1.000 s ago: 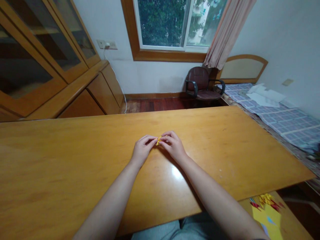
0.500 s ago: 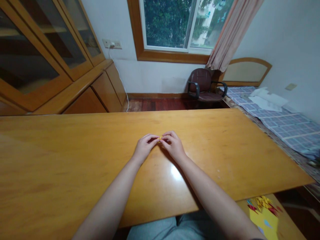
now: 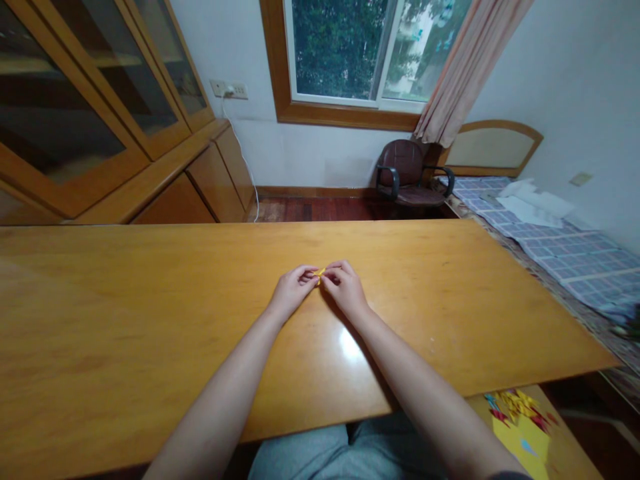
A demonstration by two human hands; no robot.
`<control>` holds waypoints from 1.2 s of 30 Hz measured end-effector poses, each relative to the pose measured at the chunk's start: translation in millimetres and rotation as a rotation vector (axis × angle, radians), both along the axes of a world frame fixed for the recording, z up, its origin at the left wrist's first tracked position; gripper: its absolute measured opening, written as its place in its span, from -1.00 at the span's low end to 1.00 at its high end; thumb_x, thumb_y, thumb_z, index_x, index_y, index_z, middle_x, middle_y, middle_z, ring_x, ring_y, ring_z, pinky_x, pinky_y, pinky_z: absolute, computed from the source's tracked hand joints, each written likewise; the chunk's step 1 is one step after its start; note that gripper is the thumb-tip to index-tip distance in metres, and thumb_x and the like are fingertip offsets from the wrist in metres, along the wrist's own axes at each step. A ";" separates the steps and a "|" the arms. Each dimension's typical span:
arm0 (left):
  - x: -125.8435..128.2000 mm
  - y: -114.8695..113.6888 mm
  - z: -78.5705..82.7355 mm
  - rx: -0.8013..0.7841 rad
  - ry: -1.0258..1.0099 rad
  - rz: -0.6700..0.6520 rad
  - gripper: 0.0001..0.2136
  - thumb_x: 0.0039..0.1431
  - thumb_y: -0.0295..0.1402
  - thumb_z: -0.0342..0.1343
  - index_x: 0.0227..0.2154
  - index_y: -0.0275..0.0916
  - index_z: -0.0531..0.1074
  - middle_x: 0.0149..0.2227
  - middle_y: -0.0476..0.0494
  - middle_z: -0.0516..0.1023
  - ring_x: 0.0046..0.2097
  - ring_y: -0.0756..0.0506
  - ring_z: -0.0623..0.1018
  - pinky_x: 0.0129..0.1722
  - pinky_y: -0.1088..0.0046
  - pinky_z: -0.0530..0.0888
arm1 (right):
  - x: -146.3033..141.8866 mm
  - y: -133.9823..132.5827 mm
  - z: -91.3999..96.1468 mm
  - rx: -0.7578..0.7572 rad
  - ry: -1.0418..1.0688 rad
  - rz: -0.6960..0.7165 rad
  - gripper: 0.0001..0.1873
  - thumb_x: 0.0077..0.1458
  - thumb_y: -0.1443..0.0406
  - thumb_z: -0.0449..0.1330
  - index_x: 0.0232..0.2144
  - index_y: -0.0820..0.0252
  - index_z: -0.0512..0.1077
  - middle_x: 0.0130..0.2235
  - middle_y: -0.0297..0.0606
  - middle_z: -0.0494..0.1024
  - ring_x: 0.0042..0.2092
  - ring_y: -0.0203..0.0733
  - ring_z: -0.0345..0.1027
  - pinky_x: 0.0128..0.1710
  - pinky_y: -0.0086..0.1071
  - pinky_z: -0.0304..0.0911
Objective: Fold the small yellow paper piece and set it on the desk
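My left hand [image 3: 290,293] and my right hand [image 3: 345,289] meet at the middle of the wooden table [image 3: 150,313], fingertips pinched together. Between them sits a tiny piece of yellow paper [image 3: 319,273], mostly hidden by the fingers. Both hands rest on the tabletop, curled round the paper from either side.
A low stool or box [image 3: 555,447] at the lower right carries a yellow sheet [image 3: 520,437] and several small coloured paper pieces [image 3: 515,405]. A bed [image 3: 575,253] runs along the right. A brown chair [image 3: 405,175] stands under the window, and wooden cabinets [image 3: 100,133] line the left.
The hands stay together on the yellow paper with only slight finger shifts; the view has drifted a little, so the scene sits slightly more to the right and lower.
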State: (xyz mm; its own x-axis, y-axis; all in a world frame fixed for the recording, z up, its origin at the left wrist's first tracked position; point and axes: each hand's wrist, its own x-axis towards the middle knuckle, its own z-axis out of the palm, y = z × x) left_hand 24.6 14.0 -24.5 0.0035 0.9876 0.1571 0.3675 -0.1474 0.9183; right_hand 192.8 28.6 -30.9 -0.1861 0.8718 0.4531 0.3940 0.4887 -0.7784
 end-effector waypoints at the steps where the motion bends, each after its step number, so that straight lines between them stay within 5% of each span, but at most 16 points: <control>1: 0.4 -0.2 0.6 0.013 0.030 0.001 -0.79 0.07 -0.31 0.19 -0.22 -0.24 0.54 -0.31 -0.13 0.63 -0.28 -0.09 0.60 -0.21 0.38 0.55 | 0.0 0.3 -0.1 -0.006 -0.008 0.000 -0.94 0.10 0.35 0.24 -0.37 0.16 0.54 -0.23 -0.21 0.46 -0.18 -0.21 0.40 -0.17 -0.36 0.37; 9: -1.9 -1.1 0.2 0.200 0.276 0.064 -0.83 0.11 -0.45 0.08 -0.24 -0.21 0.52 -0.28 -0.10 0.55 -0.27 -0.06 0.55 -0.23 0.41 0.52 | -0.9 0.3 1.2 -0.039 -0.135 -0.012 -0.91 0.07 0.41 0.22 -0.43 0.19 0.51 -0.27 -0.22 0.47 -0.22 -0.20 0.39 -0.16 -0.34 0.33; 26: -5.5 2.1 -4.4 0.219 0.280 0.195 -0.83 0.13 -0.49 0.03 -0.27 -0.21 0.49 -0.27 -0.11 0.53 -0.22 -0.09 0.54 -0.22 0.39 0.51 | -0.1 -1.8 6.9 0.000 -0.319 -0.032 -0.89 0.13 0.38 0.23 -0.43 0.17 0.53 -0.26 -0.18 0.51 -0.16 -0.10 0.32 -0.11 -0.26 0.25; 36: -5.7 -0.6 -0.5 0.207 0.224 0.159 -0.86 0.16 -0.44 0.04 -0.28 -0.21 0.50 -0.26 -0.11 0.54 -0.22 -0.08 0.54 -0.22 0.41 0.50 | 8.2 2.1 11.7 -0.133 0.096 -0.071 -0.88 0.12 0.26 0.25 -0.40 0.17 0.56 -0.32 -0.25 0.50 -0.27 -0.20 0.38 -0.23 -0.35 0.27</control>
